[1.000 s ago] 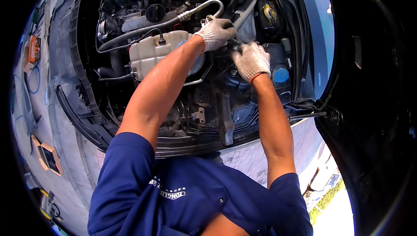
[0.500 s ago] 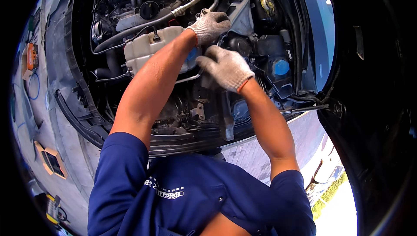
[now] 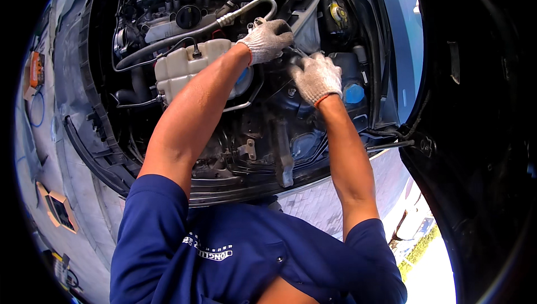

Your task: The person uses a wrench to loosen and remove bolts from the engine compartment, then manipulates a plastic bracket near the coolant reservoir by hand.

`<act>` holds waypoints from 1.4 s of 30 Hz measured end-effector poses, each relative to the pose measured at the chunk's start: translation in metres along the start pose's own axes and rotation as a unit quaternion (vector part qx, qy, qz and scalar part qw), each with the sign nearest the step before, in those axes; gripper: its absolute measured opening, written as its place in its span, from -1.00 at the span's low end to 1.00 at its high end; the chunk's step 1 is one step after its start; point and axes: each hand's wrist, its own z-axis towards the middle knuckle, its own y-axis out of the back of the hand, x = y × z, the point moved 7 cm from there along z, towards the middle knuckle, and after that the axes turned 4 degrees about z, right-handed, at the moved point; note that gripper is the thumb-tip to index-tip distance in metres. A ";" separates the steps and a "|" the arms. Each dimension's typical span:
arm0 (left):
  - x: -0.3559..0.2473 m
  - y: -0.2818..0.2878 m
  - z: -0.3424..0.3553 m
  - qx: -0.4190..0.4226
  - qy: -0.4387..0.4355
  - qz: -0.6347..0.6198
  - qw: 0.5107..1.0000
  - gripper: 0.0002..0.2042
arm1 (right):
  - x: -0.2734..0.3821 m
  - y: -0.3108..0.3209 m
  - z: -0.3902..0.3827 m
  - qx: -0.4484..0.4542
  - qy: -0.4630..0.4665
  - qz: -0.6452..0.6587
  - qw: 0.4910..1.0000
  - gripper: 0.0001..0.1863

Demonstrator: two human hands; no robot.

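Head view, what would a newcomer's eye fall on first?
Likely the left hand and right hand, pale-gloved, close together over the engine bay at upper centre. Then the whitish tank left of the hands, and the bright blue cap just right of the right hand.

A curved silver pipe [image 3: 244, 8] is arching well away from the engine bay's near edge [image 3: 246, 190], its bent end partly hidden; just beside the bend, a small metal fitting [image 3: 258, 22] is showing.

Grey floor [image 3: 100, 214] | open cardboard box [image 3: 62, 196] (dark inside) | curved blue hose [image 3: 43, 108] | orange-and-black box [image 3: 37, 70] beside hose
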 end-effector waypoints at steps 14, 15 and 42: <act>0.019 0.007 0.010 -0.025 -0.072 -0.004 0.997 -0.61 | 0.091 0.000 -0.035 0.075 0.101 0.262 0.957 -0.40; 0.020 0.003 0.007 -0.015 -0.058 -0.010 0.998 -0.66 | 0.082 -0.002 -0.027 0.122 0.061 0.209 0.968 -0.39; 0.010 0.003 0.011 -0.004 -0.001 -0.014 1.000 -0.68 | 0.021 0.000 -0.007 0.109 -0.017 0.079 0.991 -0.35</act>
